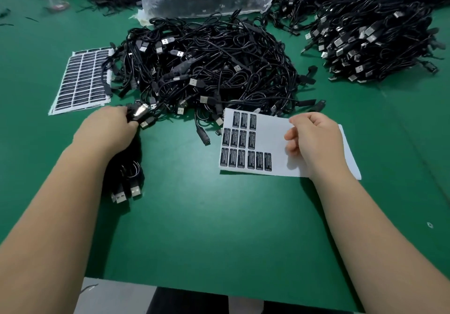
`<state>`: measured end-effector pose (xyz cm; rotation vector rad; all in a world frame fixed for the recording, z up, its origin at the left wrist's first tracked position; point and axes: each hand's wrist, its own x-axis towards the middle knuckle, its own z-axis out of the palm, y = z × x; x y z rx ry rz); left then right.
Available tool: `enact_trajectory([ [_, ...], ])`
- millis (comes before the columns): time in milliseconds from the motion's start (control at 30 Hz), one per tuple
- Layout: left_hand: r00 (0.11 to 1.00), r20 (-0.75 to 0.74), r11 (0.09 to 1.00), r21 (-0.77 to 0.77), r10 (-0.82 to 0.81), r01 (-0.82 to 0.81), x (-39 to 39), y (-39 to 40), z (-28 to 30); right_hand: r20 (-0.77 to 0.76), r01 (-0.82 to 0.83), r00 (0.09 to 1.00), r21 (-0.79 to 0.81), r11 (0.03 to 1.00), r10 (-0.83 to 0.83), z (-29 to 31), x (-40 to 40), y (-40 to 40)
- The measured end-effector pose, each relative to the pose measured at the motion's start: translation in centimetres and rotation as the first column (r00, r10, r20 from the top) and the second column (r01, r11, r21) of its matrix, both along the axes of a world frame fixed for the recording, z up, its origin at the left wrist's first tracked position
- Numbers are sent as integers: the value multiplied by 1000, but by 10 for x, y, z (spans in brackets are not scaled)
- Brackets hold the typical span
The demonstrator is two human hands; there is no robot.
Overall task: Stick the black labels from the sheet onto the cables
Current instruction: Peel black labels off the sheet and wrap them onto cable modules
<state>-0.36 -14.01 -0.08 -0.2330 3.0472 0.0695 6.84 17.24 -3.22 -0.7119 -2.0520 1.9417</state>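
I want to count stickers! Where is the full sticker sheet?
The full sticker sheet lies flat on the green table, far left in the head view, tucked against the big cable pile, beyond the left hand.

I see through one wide-angle camera worn on the head, looking forward and down across the green table [219,228]. It sits close over both forearms; the far edge bends and blurs, probably lens distortion. No second view overlaps it.
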Motion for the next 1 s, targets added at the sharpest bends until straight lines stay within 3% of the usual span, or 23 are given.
enact_trajectory([
  [33,1000,-22,999,-50,11,-12,2,5,2,19,-5,1000,7,1000,5,-1,0,-1],
  [100,975,-221,997,-75,-14,-2,9,22,10,56,-28,998,42,999,26,-3,0,-2],
  [167,879,-458,984,42,-136,174,18,52,19,69,-46,997,69,997,41,-3,0,-3],
  [233,792,-540,906,116,-285,406,32,88,26,76,-49,996,54,997,45,-2,0,-2],
  [300,734,-535,795,175,-419,581,45,125,26,81,-28,996,0,1000,28,1,-1,-2],
  [400,697,-450,692,211,-558,691,52,169,14,79,51,996,-128,990,-41,8,-2,2],
  [533,701,-282,730,4,-655,683,48,190,-11,23,137,990,-299,944,-136,15,-1,4],
  [667,714,-244,721,73,-657,689,47,174,-23,-92,116,985,-290,950,-149,15,1,3],
  [800,743,-215,646,382,-633,661,33,147,-13,-76,89,991,-220,972,-108,14,1,2],
  [933,805,-236,635,512,-544,579,25,134,-12,-86,113,987,-204,972,-132,13,2,5],
  [1000,874,-266,523,717,-407,462,23,134,-12,-93,115,987,-191,975,-135,12,2,4],
])
